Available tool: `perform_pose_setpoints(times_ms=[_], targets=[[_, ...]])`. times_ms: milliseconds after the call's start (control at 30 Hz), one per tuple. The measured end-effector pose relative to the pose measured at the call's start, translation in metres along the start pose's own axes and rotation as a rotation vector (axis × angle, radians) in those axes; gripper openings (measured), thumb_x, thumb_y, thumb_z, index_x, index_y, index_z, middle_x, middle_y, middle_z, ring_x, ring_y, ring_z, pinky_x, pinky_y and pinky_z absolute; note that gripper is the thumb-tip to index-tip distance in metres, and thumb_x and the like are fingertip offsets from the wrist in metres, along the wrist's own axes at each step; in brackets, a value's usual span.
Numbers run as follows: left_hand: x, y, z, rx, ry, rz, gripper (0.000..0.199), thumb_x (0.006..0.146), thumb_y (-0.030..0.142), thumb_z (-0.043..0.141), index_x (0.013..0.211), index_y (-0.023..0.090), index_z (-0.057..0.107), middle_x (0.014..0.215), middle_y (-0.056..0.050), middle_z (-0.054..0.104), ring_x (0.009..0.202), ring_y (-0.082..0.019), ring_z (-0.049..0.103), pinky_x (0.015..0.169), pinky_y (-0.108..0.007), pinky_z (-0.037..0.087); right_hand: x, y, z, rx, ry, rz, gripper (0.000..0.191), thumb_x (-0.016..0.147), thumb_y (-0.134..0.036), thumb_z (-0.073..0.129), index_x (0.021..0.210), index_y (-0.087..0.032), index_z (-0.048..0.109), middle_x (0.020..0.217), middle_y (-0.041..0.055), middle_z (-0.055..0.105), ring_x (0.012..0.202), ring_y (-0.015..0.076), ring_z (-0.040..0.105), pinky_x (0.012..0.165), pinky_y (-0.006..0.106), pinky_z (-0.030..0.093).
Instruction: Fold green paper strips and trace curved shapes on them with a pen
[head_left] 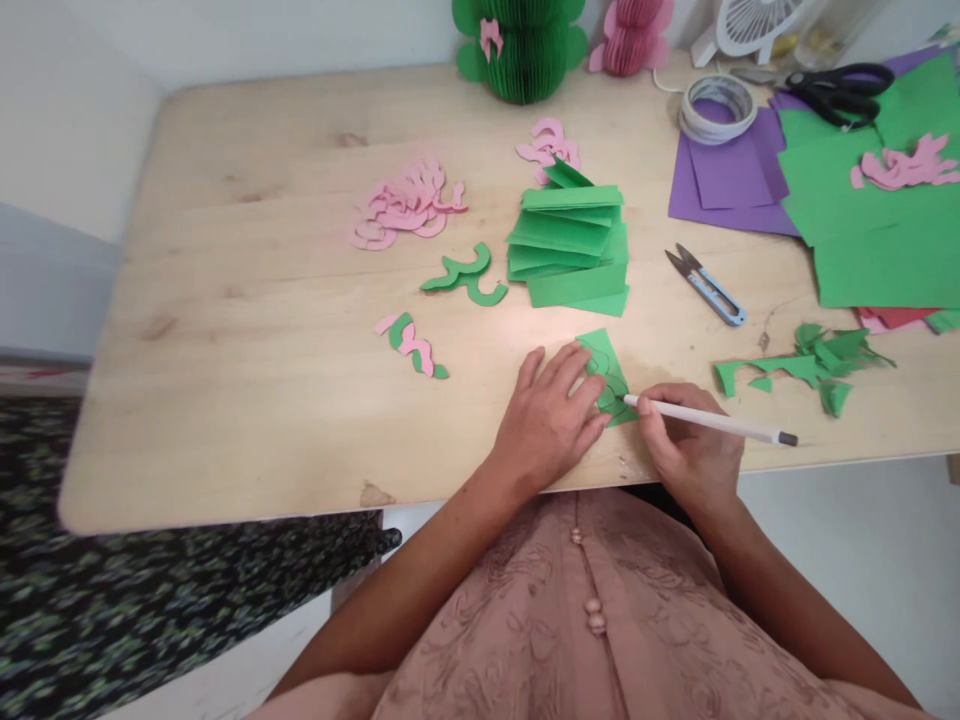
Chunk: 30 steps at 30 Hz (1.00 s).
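So a dusty-pink buttoned top (555,610) is filling the bottom of the view, by the table (262,400); the left hand (544,415) is lying palm-down, fingers slightly spread, holding the small green sheet (602,352) near the table's front edge; the right hand (694,455) is pinching a white pen (720,420), tip down at the sheet's curvy lines; folded green papers (570,235) are sitting just beyond, pink cutouts (409,205) are piling up farther left, and blue snips (709,288) are resting off right.
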<state>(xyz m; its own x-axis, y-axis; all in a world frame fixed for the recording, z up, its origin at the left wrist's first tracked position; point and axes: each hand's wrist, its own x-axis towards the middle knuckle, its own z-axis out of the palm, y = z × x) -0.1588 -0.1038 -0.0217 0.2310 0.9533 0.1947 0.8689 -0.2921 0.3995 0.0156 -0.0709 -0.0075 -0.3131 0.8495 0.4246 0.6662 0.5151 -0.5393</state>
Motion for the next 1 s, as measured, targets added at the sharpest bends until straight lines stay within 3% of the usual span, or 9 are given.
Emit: perform_pose_setpoints(times_ms=[767,1000], targets=[[0.0004,0.0004,-0.0017,-0.002,-0.006,-0.001,0.026,0.093,0.034,0.052,0.11,0.016,0.059,0.135,-0.015,0.055,0.134,-0.028,0.044,0.113,-0.051,0.028,-0.001,-0.0011,-0.0011,-0.014,-0.006,0.007,0.009,0.086,-0.025,0.058,0.078,-0.022,0.061,0.072,0.0012,0.068,0.066,0.0167,0.064,0.062,0.031,0.048],[-0.0001,0.0003,-0.001,-0.008,-0.001,0.002,0.027,0.093,0.035,0.05,0.111,0.016,0.06,0.135,-0.015,0.055,0.134,-0.028,0.044,0.113,-0.051,0.027,-0.0026,-0.0001,-0.0011,0.029,-0.011,0.099,0.009,0.085,-0.027,0.059,0.078,-0.022,0.062,0.073,0.0011,0.068,0.066,0.0171,0.063,0.062,0.032,0.049]])
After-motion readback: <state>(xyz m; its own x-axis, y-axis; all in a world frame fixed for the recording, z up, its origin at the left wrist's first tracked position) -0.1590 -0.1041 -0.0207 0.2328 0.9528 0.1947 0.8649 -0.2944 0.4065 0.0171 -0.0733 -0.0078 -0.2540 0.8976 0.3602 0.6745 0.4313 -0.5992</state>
